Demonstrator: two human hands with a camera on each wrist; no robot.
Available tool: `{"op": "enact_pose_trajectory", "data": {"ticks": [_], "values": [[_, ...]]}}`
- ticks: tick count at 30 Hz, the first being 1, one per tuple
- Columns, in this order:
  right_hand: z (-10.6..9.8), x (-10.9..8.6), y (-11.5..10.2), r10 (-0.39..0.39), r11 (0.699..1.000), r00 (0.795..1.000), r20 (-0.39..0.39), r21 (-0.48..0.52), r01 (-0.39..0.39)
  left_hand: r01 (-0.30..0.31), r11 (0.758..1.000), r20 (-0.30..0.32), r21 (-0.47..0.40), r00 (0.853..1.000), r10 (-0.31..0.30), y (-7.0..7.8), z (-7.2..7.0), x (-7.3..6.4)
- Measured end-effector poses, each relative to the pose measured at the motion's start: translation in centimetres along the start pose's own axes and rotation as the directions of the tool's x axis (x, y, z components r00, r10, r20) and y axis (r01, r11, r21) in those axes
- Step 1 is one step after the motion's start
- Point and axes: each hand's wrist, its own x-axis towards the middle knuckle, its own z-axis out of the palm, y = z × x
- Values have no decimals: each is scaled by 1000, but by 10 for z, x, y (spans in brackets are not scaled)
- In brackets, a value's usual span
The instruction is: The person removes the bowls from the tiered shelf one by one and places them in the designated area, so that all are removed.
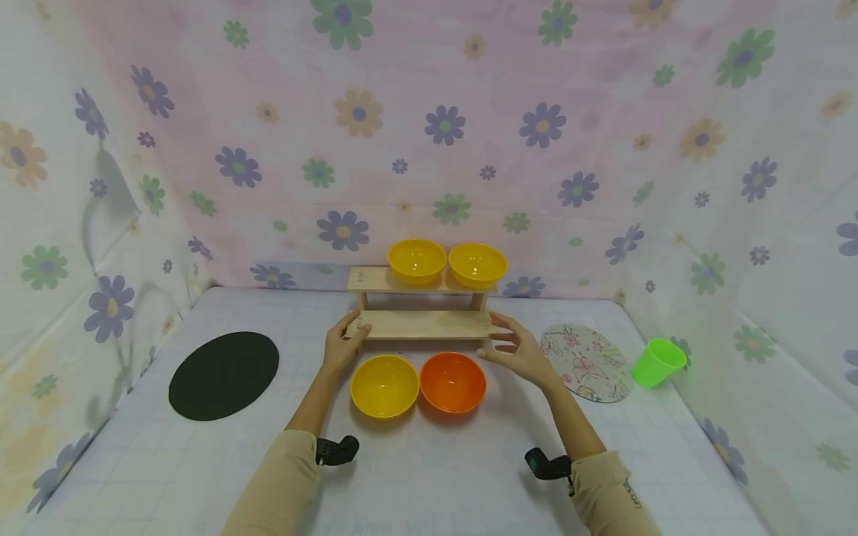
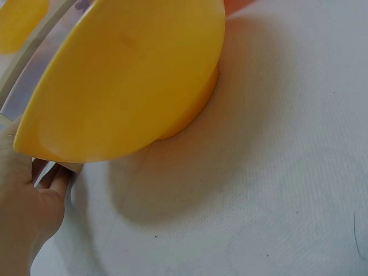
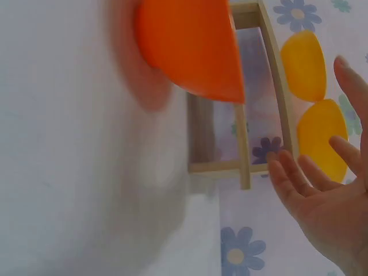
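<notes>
A two-tier wooden shelf [image 1: 422,324] stands at the back of the table. Its left end is gripped by my left hand [image 1: 343,346], thumb over the lower board; the yellow bowl partly hides this hand [image 2: 31,201] in the left wrist view. By the right end is my right hand [image 1: 519,351], its fingers spread and relaxed, as the hand [image 3: 328,213] in the right wrist view shows. Two yellow bowls [image 1: 417,262] sit side by side on the top board. In front of the shelf, a yellow bowl [image 1: 385,387] and an orange bowl [image 1: 453,383] stand together on the table.
A black round mat [image 1: 224,376] lies on the left of the table. To the right lies a patterned round mat [image 1: 585,363], with a green cup [image 1: 659,363] tilted beside it. Flowered cloth [image 1: 402,149] hangs behind and along both sides.
</notes>
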Motion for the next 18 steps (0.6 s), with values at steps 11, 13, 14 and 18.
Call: {"op": "enact_pose_trajectory", "data": {"ticks": [11, 13, 14, 18], "values": [[-28, 43, -11, -55, 996, 979, -198, -79, 40, 6, 1000, -10, -11, 1000, -6, -1, 0, 1], [-31, 51, -13, -38, 996, 981, -190, -83, 22, 8, 1000, -11, -12, 1000, -8, -2, 0, 1], [-32, 56, -13, -31, 996, 983, -183, -90, 15, 6, 1000, -9, -14, 1000, -6, -1, 0, 1], [-32, 71, -16, -19, 991, 986, -166, -134, -3, 12, 999, 2, -37, 1000, -12, 8, -1, -3]]}}
